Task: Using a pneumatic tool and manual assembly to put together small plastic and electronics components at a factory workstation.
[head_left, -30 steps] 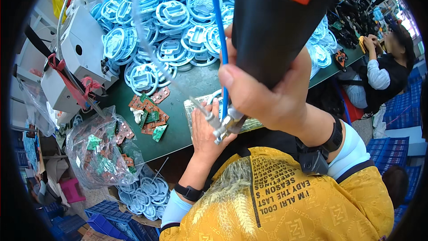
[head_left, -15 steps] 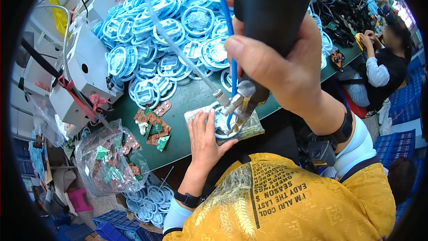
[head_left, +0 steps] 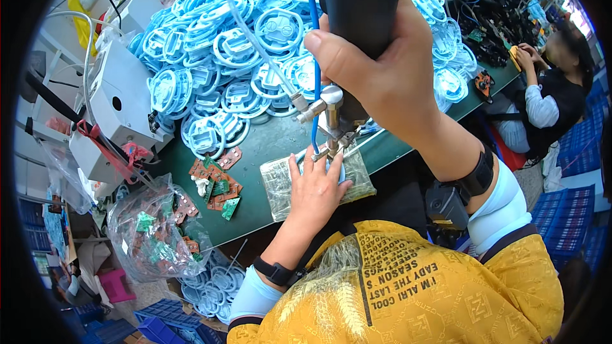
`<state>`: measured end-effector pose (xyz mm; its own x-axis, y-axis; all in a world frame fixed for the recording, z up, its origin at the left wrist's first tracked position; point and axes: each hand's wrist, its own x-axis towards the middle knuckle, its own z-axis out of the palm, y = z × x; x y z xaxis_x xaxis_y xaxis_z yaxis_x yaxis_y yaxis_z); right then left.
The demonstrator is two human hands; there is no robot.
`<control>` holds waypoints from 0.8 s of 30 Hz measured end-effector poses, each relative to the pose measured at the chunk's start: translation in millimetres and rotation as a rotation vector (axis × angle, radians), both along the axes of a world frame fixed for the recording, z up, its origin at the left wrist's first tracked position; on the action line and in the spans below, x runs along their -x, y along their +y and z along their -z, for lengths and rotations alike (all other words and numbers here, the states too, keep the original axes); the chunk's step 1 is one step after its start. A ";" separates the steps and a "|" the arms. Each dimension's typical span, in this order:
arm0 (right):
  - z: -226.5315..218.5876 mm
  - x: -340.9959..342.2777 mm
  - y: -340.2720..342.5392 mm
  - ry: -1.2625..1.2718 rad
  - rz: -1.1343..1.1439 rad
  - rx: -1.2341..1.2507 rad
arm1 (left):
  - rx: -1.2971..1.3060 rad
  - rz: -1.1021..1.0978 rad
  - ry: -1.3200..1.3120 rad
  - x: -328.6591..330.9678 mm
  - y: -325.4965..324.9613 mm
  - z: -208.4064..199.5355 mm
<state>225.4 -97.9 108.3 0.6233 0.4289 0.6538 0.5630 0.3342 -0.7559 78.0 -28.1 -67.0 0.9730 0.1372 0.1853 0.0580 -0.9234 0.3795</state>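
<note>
My right hand [head_left: 398, 67] is wrapped round a black power screwdriver [head_left: 354, 6], held upright. A clear tube [head_left: 245, 25] and a blue hose [head_left: 317, 44] run down to its metal nozzle [head_left: 332, 108]. The nozzle's tip is down at the fingertips of my left hand [head_left: 315, 192]. That hand lies flat with fingers spread over a light blue round plastic part [head_left: 342, 173], mostly hidden beneath it. The part rests on a flat block wrapped in clear film [head_left: 275, 185] at the table's near edge. Whether the tip touches the part, I cannot tell.
Behind the block rises a big heap of light blue round plastic parts [head_left: 242, 48]. Small brown and green circuit boards [head_left: 220, 186] lie to the left, with a plastic bag of boards [head_left: 153, 229] beside them. A grey metal box [head_left: 121, 102] stands far left; a person [head_left: 542, 95] sits at right.
My right hand and the screwdriver have shifted left. My left hand has slid right and forward over the part, covering more of it, with its fingers now beside the nozzle.
</note>
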 end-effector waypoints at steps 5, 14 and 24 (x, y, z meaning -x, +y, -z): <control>6.8 -1.0 -1.4 0.075 -0.017 0.001 | -0.081 0.035 -0.115 6.0 -6.7 6.8; 19.8 1.4 -4.6 0.057 0.075 -0.002 | -0.025 0.036 -0.111 8.4 -7.3 13.5; -3.6 0.3 4.7 0.079 -0.028 0.011 | 0.007 0.040 -0.171 13.1 -2.0 9.7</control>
<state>225.1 -93.2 111.8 0.6604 0.4542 0.5980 0.4916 0.3405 -0.8015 64.9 -30.2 -76.6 0.9322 0.1012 0.3475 -0.0444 -0.9209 0.3873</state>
